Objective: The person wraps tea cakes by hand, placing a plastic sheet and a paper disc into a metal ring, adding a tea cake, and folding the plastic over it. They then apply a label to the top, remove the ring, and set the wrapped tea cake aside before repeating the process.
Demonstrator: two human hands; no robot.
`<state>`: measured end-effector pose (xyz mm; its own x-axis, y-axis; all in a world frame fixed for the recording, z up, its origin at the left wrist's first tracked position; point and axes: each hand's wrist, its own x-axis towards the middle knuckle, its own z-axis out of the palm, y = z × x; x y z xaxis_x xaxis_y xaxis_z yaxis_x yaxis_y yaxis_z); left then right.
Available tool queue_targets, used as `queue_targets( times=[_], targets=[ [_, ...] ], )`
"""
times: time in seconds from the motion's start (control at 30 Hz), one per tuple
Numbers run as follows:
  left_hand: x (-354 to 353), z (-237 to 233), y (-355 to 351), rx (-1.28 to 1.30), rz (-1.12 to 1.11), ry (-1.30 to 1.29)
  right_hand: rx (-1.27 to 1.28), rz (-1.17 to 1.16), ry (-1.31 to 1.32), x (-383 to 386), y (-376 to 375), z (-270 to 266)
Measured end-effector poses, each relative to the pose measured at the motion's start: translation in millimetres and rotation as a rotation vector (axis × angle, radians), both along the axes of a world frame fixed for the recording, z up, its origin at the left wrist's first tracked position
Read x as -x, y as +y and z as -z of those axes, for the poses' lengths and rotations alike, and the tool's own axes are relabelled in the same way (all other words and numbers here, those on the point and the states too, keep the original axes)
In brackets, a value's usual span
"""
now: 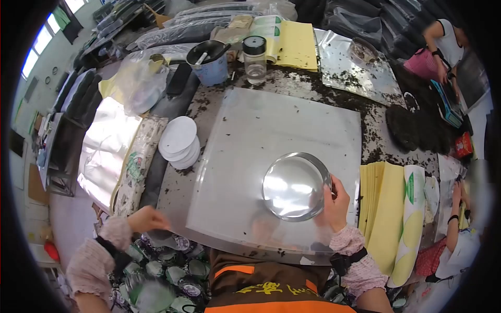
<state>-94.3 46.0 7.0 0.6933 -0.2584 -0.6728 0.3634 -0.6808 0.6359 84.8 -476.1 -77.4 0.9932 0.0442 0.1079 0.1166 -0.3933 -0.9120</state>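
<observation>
My right hand (336,201) grips the right rim of a round, shiny metal pan (292,188), thumb and fingers around its edge. Under the pan lies a large clear sheet (271,125) on the metal table. At the table's front left edge is my left hand (150,219), its fingers drawn together; what they hold, if anything, is too small to make out. White round discs (178,136) are stacked left of the sheet. Below my left hand, many green and clear wrapped packages (175,268) fill the space beside the apron.
Behind the sheet stand a blue cup (211,67) and a lidded jar (255,65). Yellow paper stacks (383,208) lie at the right, silvery sheets (108,151) at the left. Dark leaf bits are scattered around. Two other people (443,47) work along the right side.
</observation>
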Motion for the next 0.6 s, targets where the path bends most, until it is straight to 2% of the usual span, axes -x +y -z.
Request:
queue_targets(
  times=[0.03, 0.1, 0.2, 0.3, 0.33, 0.4, 0.5, 0.6],
  targets=[
    [-13.0, 10.6, -17.1, 0.022, -0.002, -0.165, -0.025, -0.013, 0.06, 2.8, 4.8, -2.4],
    [-37.3, 32.5, -56.4, -0.01, 0.254, -0.521, -0.057, -0.016, 0.177, 10.6, 4.5, -13.5],
    [-66.9, 61.4, -79.0, 0.031, 0.359, -0.603, 0.292, -0.293, -0.186, 29.2, -3.4, -12.5],
    [-64.7, 72.6, -74.4, 0.021, 0.341, -0.639, 0.293, -0.406, -0.161, 58.3, -1.3, -10.1],
    [-60.8, 73.1, -73.6, 0.019, 0.361, -0.66, 0.396, -0.374, -0.196, 65.0, 2.7, -4.0],
    [-64.1, 72.1, -78.7, 0.011, 0.404, -0.72, 0.322, -0.376, -0.186, 69.3, 16.4, -0.8],
    [-72.3, 42.4, -93.2, -0.071, 0.401, -0.784, 0.31, -0.388, -0.164, 75.6, 26.2, -1.5],
    [-73.8, 56.8, -83.5, 0.031, 0.407, -0.691, 0.322, -0.426, -0.168, 73.8, 27.4, -2.6]
  ],
)
